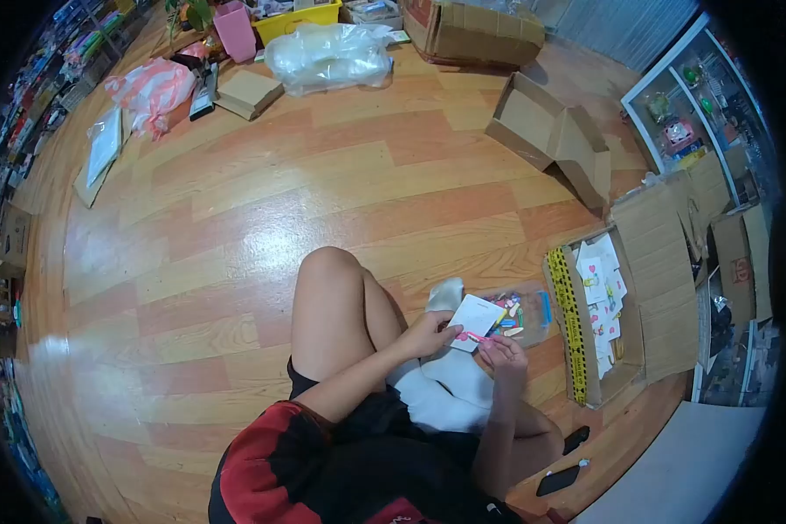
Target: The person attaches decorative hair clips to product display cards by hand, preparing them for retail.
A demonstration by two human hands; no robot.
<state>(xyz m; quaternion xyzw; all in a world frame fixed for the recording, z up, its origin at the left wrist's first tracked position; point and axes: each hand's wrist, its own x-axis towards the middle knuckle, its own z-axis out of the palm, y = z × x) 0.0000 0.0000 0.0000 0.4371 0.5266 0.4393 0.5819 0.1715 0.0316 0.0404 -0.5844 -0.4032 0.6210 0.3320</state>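
My left hand is closed on a white card, its thumb over the card's near side. A small pink clip-like piece lies across the card's lower part; its exact kind is too small to make out. My right hand pinches the right end of that piece with its fingertips. Just beyond the hands, a clear plastic tub with a blue clasp holds several small colourful pieces. The card covers part of the tub's left side.
On the right stands an open cardboard box with yellow-black tape, holding white printed cards. Another open carton lies farther off. A dark phone rests on the floor at lower right. Plastic bags sit at the back.
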